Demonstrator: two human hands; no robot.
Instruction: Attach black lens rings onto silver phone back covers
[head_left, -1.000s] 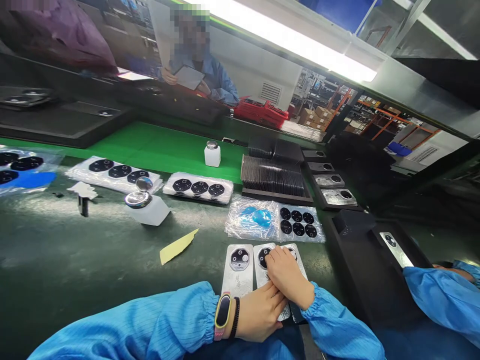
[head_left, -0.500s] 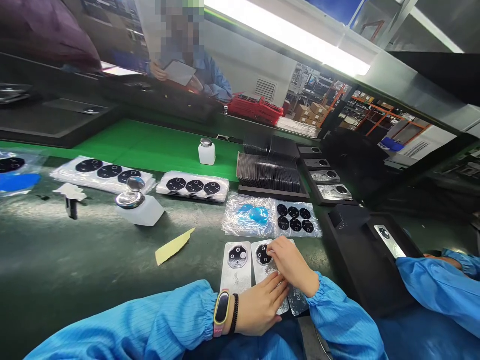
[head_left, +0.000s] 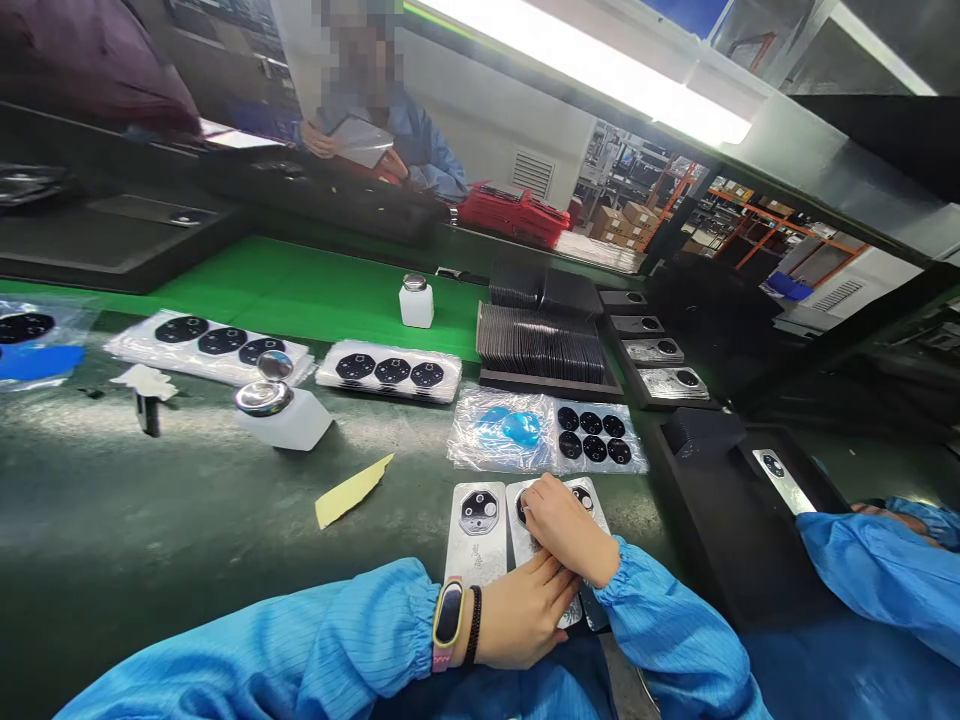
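Shift: since half a second ago the right hand (head_left: pixel 564 528) has slid left over the middle back cover (head_left: pixel 516 540). It now hides most of that cover's camera ring, and the ring of the right back cover (head_left: pixel 589 497) shows.
Right grip: fingers curled down onto the upper end of the middle cover; the knuckles hide the fingertips, so it cannot be told whether they pinch anything.
Left grip: left hand (head_left: pixel 525 612) laid flat with fingers together, closed round nothing, pressing the lower end of the same cover onto the tabletop (head_left: pixel 187 520).
Covers: three lie side by side just in front of the person; the left back cover (head_left: pixel 475 535) is untouched.
Surroundings: a bagged sheet of black rings (head_left: pixel 594 437) and a blue piece (head_left: pixel 514 428) lie just beyond the covers. A yellow slip (head_left: pixel 352 490) and a white dispenser bottle (head_left: pixel 283 418) are to the left, and a black tray (head_left: pixel 697 520) to the right, near a co-worker's sleeve (head_left: pixel 885 575).
Risk, prints: bare fingertips on the ring area would likely smear it.
Risk, scuffing: sideways pressure from the right hand could slide the middle cover against its neighbours if the left palm eases.
Risk, dragging: the right cuff (head_left: pixel 619 580) lies over the right cover and could shift it.
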